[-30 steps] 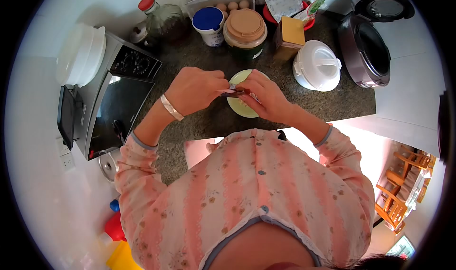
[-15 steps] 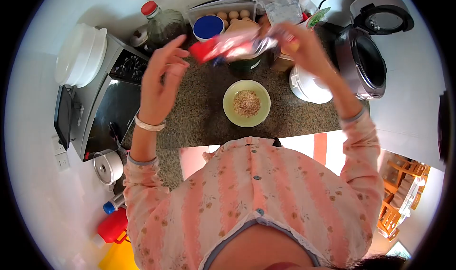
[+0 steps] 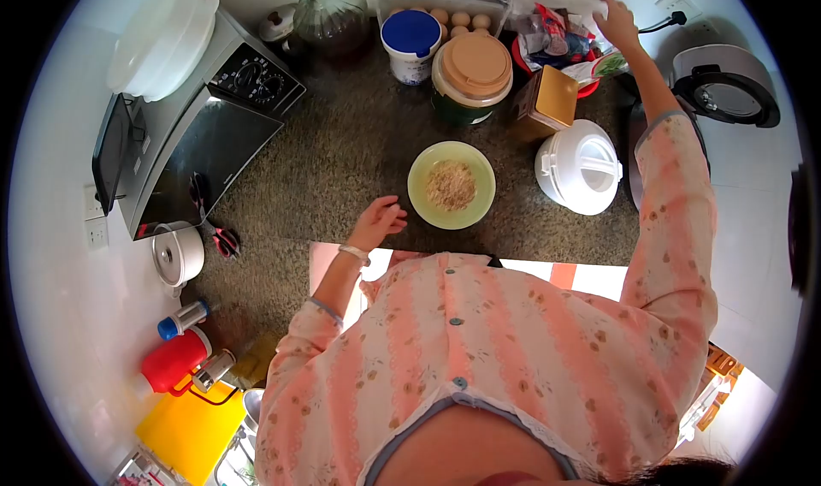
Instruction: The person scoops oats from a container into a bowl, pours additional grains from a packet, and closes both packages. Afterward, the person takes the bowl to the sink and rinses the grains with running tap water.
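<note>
A pale green bowl (image 3: 419, 208) with oat-like flakes (image 3: 451, 186) stands mid-counter. Left of it, close to the counter's front edge, is my left hand (image 3: 379, 222), empty, with its fingers loosely bent and apart. My right hand (image 3: 617, 26) reaches to the back right, fingers stretched out and holding nothing. Just left of that hand, a red basket (image 3: 587, 90) holds plastic packets (image 3: 556, 37), one of them red and shiny. A green-and-white packet (image 3: 600, 69) lies at the basket's right side, below the hand.
Along the back stand a glass jug (image 3: 332, 20), a blue-lidded tub (image 3: 410, 45), eggs (image 3: 460, 20) and a tan-lidded jar (image 3: 473, 71). A gold tin (image 3: 547, 101), a white lidded pot (image 3: 579, 168) and an open rice cooker (image 3: 723, 84) are rightward. Scissors (image 3: 214, 221) lie near the oven (image 3: 201, 157).
The red packet has left my right hand, which has moved to the back right beside the basket. My left hand has come down towards the front edge, near the bowl.
</note>
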The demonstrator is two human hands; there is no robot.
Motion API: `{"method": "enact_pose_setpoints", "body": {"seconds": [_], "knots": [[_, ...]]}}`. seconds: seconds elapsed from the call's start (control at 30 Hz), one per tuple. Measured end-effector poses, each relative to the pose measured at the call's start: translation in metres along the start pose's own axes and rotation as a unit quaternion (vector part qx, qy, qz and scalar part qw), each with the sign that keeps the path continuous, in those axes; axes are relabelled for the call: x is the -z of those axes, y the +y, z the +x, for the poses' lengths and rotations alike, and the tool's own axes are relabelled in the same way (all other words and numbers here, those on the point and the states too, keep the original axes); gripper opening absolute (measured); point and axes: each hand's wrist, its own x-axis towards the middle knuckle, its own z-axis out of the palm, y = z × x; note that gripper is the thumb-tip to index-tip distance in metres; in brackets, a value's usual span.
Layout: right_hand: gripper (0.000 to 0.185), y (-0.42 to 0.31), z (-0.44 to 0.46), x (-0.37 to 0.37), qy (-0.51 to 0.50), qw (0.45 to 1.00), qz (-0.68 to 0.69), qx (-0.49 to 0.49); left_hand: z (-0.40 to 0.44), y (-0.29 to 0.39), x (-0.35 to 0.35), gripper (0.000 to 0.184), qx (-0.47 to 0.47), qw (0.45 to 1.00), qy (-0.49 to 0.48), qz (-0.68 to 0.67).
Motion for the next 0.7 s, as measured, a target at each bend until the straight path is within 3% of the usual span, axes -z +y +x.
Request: {"method": "enact_pose_setpoints", "body": {"seconds": [0.03,0.07,0.13,0.2,0.27,0.33,0.37,0.4,0.5,0.57,0.7], "knots": [[0.041,-0.01,0.0,0.008,0.034,0.998,0.051,-0.018,0.007,-0.005,-0.009,0.046,0.004,1.0,0.008,-0.005],[0.038,-0.019,-0.002,0.015,0.073,0.996,0.05,0.019,0.013,-0.008,-0.016,0.051,0.008,1.0,0.014,-0.009],[0.046,-0.08,-0.045,0.089,0.128,0.968,0.207,0.067,0.023,0.002,-0.03,0.055,0.029,0.999,0.014,-0.028],[0.038,-0.098,-0.082,0.105,0.16,0.941,0.246,0.167,0.031,0.006,-0.04,0.059,0.049,0.998,0.011,-0.045],[0.038,-0.141,-0.149,0.146,0.078,0.914,0.375,0.132,0.039,0.008,-0.044,0.062,0.047,0.996,0.007,-0.074],[0.04,-0.165,-0.219,0.153,-0.004,0.904,0.42,0.076,0.041,0.007,-0.046,0.059,0.045,0.996,0.009,-0.073],[0.037,-0.174,-0.244,0.152,-0.04,0.874,0.477,0.08,0.043,0.008,-0.046,0.057,0.041,0.996,0.019,-0.074],[0.035,-0.186,-0.272,0.154,-0.12,0.83,0.544,-0.031,0.045,0.008,-0.045,0.057,0.039,0.996,0.016,-0.072],[0.032,-0.195,-0.334,0.143,-0.179,0.802,0.56,-0.11,0.039,0.007,-0.041,0.049,0.024,0.998,0.008,-0.052],[0.03,-0.19,-0.365,0.128,-0.217,0.7,0.636,-0.244,0.021,0.024,-0.041,0.043,-0.02,0.996,0.022,-0.084],[0.028,-0.186,-0.378,0.104,-0.263,0.671,0.654,-0.232,-0.022,0.033,-0.044,0.039,-0.072,0.985,0.094,-0.128]]}}
